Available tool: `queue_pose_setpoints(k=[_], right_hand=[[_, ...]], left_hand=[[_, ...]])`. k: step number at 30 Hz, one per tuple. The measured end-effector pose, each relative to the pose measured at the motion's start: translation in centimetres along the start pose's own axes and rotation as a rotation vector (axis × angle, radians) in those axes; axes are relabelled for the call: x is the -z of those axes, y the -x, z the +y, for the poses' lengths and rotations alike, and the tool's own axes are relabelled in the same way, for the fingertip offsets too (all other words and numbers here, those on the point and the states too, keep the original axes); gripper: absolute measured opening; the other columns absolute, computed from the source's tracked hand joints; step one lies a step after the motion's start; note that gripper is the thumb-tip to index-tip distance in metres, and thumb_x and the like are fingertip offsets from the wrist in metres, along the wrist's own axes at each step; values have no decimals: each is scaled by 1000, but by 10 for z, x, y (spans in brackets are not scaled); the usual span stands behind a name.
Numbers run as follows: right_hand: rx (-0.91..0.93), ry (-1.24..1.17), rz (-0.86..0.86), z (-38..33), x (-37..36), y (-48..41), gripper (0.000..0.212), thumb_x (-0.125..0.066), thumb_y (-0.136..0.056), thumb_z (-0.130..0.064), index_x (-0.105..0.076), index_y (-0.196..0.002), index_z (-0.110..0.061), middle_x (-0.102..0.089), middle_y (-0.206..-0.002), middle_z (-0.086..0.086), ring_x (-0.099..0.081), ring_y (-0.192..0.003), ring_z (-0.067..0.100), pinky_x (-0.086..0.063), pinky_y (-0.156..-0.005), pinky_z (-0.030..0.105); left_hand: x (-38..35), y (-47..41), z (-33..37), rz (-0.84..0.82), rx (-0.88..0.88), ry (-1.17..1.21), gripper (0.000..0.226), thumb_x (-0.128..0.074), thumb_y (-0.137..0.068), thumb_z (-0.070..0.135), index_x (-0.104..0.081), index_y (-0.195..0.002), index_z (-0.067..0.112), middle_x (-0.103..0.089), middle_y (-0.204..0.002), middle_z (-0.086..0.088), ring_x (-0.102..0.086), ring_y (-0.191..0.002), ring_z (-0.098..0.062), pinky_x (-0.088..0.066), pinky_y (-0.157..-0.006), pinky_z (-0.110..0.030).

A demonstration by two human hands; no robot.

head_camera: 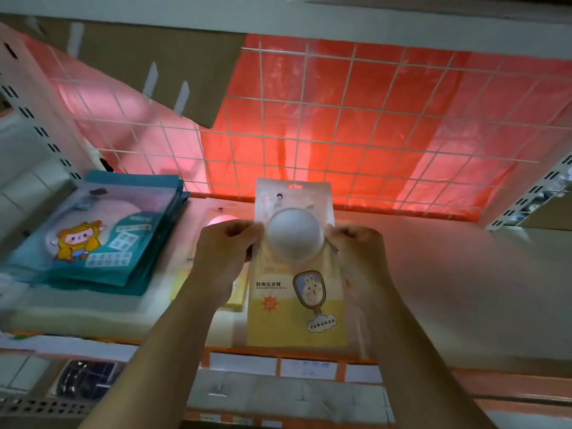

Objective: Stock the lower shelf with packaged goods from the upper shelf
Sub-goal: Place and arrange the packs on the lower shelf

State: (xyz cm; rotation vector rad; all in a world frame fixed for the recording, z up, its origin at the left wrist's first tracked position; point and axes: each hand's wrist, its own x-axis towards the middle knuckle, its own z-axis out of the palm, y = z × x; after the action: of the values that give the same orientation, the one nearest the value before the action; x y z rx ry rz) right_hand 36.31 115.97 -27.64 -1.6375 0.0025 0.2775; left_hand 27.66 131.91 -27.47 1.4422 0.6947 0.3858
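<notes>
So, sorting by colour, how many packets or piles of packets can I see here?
Yellow mirror packet, held by left hand and right hand: 1
Second yellow packet, lying partly hidden: 1
Teal pile, its packets too blurred to count: 1
Total: 3

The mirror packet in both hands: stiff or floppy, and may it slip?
The mirror packet looks flat, so probably stiff. Its glossy film may be slippery; the left hand and right hand pinch its edges. A mirror inside is likely fragile.
</notes>
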Motion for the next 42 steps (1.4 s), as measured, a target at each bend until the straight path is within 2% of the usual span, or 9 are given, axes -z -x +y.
queue_pose_setpoints(k=[3,8,11,14,18,22,27,35,42], right_hand=[[-18,47,-29,3,-30,1,24,-60,-85,2,-62,-61,-2,-49,-43,-4,-39,-38,8,-28,-40,16],[-84,87,-18,14,-74,-1,43,-54,-70,10,-66,-109,-6,-66,-73,6,-56,-57,17,-41,-52,27],[-83,117,-40,23,-96,0,44,-53,-66,8,-65,-103,-11,-68,-78,4,-63,-64,19,-46,-55,29],[-78,145,-63,32,-113,-6,47,-53,-59,3,-67,-98,-18,-73,-82,6,-70,-74,27,-57,-65,40],[-85,184,-51,39,-129,-13,65,-49,-56,-5,-64,-119,-8,-72,-99,10,-70,-93,29,-57,-73,35],[-104,272,-42,39,-138,-11,57,-49,-75,8,-60,-128,-11,-66,-109,0,-63,-104,17,-53,-95,36],[-66,370,-27,53,-145,-13,56,-52,-75,0,-62,-127,-18,-68,-118,-3,-63,-104,14,-53,-95,37],[-20,500,-32,79,-146,-18,44,-51,-76,-22,-59,-114,-43,-71,-95,-18,-69,-83,11,-59,-79,44],[-11,551,-39,62,-144,-6,26,-52,-94,-27,-64,-116,-29,-71,-105,-9,-63,-91,13,-52,-94,37]], left_hand=[[29,-18,-4,7,-17,-100,25,-63,-85,12,-61,-69,-7,-47,-61,-11,-42,-60,-19,-39,-63,-32],[61,-44,-10,20,-3,-229,21,-53,-75,1,-50,-54,5,-35,-55,-11,-32,-53,-19,-25,-53,-35],[76,-58,-21,84,31,-278,23,-55,-81,1,-72,-90,15,-63,-66,-3,-51,-52,-17,-42,-50,-28],[84,-71,-28,115,17,-334,30,-54,-86,4,-68,-111,13,-69,-93,-6,-65,-76,-21,-57,-72,-34],[86,-81,-27,132,-7,-499,31,-53,-92,7,-64,-120,12,-66,-106,-7,-61,-96,-22,-50,-89,-31],[86,-83,-35,112,-79,-612,34,-50,-95,13,-60,-127,9,-65,-122,-12,-61,-107,-27,-47,-99,-37],[83,-83,-44,130,-119,-651,34,-47,-97,17,-58,-128,6,-65,-117,-16,-65,-93,-33,-55,-84,-47],[83,-81,-47,111,-46,-661,27,-41,-97,11,-61,-109,-2,-64,-87,-18,-65,-74,-38,-57,-69,-49],[83,-83,-46,74,5,-652,23,-38,-97,8,-61,-94,9,-64,-77,-20,-66,-68,-39,-58,-61,-48]])
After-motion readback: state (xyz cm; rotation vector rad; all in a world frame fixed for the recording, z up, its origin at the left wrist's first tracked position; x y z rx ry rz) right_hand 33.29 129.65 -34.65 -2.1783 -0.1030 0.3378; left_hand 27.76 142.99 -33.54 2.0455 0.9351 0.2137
